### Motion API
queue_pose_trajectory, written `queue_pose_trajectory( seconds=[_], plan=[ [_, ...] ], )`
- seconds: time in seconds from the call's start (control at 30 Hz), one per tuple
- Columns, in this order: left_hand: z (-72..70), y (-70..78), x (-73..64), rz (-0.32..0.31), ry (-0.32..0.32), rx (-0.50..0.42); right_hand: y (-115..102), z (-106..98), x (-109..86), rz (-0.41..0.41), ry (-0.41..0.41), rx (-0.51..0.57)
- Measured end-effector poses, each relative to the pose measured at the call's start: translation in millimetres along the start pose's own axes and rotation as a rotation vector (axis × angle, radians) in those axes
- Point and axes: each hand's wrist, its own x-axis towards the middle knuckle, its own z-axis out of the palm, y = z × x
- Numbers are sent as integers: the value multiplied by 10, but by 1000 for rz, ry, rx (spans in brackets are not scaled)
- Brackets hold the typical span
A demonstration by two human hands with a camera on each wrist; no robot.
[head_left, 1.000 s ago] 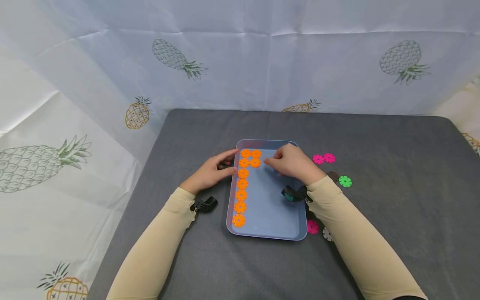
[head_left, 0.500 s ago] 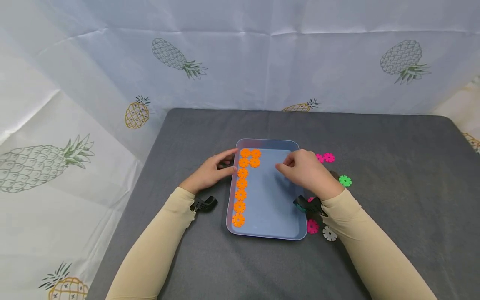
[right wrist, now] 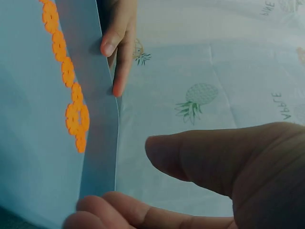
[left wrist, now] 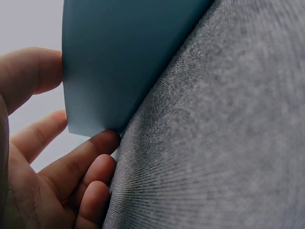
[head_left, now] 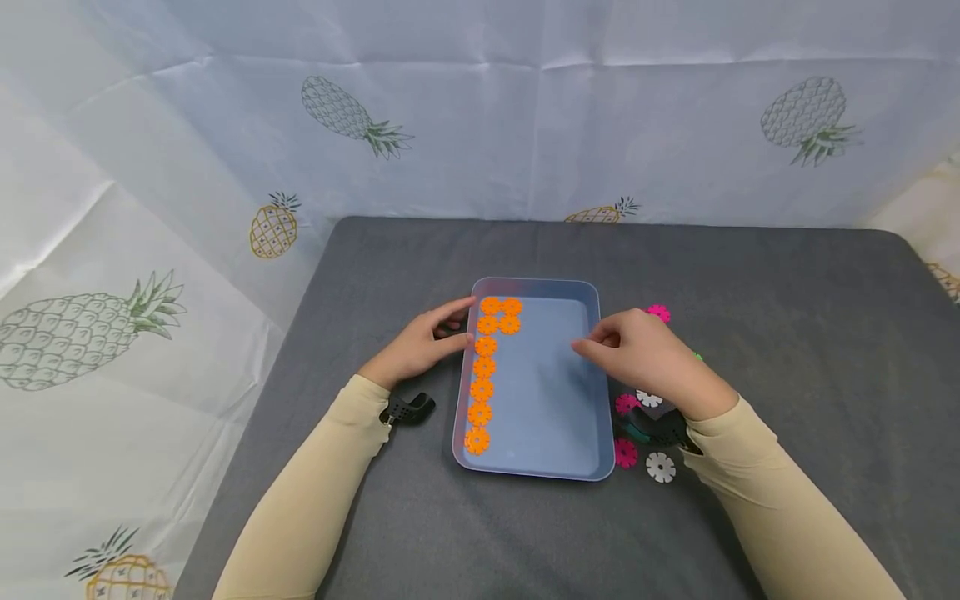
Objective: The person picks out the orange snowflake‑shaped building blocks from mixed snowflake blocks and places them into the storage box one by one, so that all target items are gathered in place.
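Note:
A shallow blue plastic tray (head_left: pixel 547 392) lies on the grey cloth. Along its left side runs a column of orange notched discs (head_left: pixel 483 367), with a short second column beside its top end. My left hand (head_left: pixel 420 343) rests against the tray's left wall; in the left wrist view, its fingertips (left wrist: pixel 108 139) touch the wall. Over the tray's right wall hovers my right hand (head_left: pixel 637 350). In the right wrist view its thumb (right wrist: pixel 190 151) stands apart from the fingers (right wrist: pixel 126 210), with nothing between them.
Loose discs lie right of the tray: pink ones (head_left: pixel 626 453), white ones (head_left: pixel 661 467) and a mostly hidden green one (head_left: pixel 698 357). A pineapple-print sheet (head_left: pixel 480 142) hangs behind the table. Each wrist wears a black camera band (head_left: pixel 408 409).
My right hand has moved rightward from above the tray's middle to its right wall, uncovering a white disc and hiding others. My left hand and the orange discs have stayed put.

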Motion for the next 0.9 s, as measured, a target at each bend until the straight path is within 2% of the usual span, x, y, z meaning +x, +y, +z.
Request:
queue_pose_trajectory(
  seconds=[0.17,0.4,0.57,0.9],
  plan=[
    [4,-7,2,-2,-2,-10,68,-34,-114,-4,40,5],
    [2,-16,6,-1,-1,-8,212,-120,-274,53,44,27],
    [4,-8,-11,-9,2,-8,366,-155,-377,67,82,4],
    [-27,-52,6,3,-7,-13,648,-125,-531,102,91,-64]
  ],
)
